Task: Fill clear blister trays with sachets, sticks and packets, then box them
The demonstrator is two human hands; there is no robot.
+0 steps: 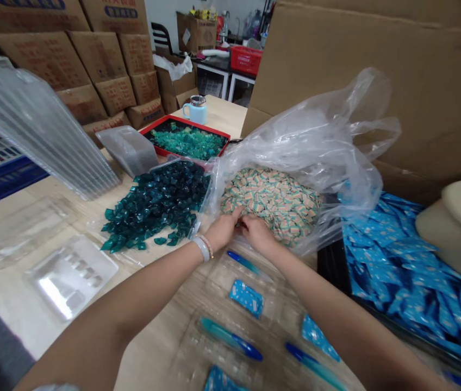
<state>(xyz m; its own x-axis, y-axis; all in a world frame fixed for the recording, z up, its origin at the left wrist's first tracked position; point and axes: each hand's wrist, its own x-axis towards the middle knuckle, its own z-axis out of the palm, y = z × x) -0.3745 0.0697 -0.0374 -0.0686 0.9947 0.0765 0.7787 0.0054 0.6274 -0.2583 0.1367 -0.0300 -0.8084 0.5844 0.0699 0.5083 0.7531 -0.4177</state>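
Note:
My left hand (223, 229) and my right hand (258, 234) meet at the near edge of a pile of small striped cards or stickers (273, 195) in an open clear plastic bag (316, 125). Both hands have their fingers bent and drawn together at the pile; what lies between them is hidden. Dark teal translucent chunks (157, 201) are heaped left of my left hand. Below the hands, clear plastic trays (185, 347) hold blue-teal pen-shaped pieces (232, 339) and small blue printed packets (247, 297).
Stacked clear trays (63, 130) stand at left, near loose clear trays (73, 277). Behind are a red-rimmed tray (226, 142) of green chunks and a blue mug (195, 110). At right, a black bin (332, 271) holds many blue packets (402, 260). A cardboard sheet (377, 49) rises behind.

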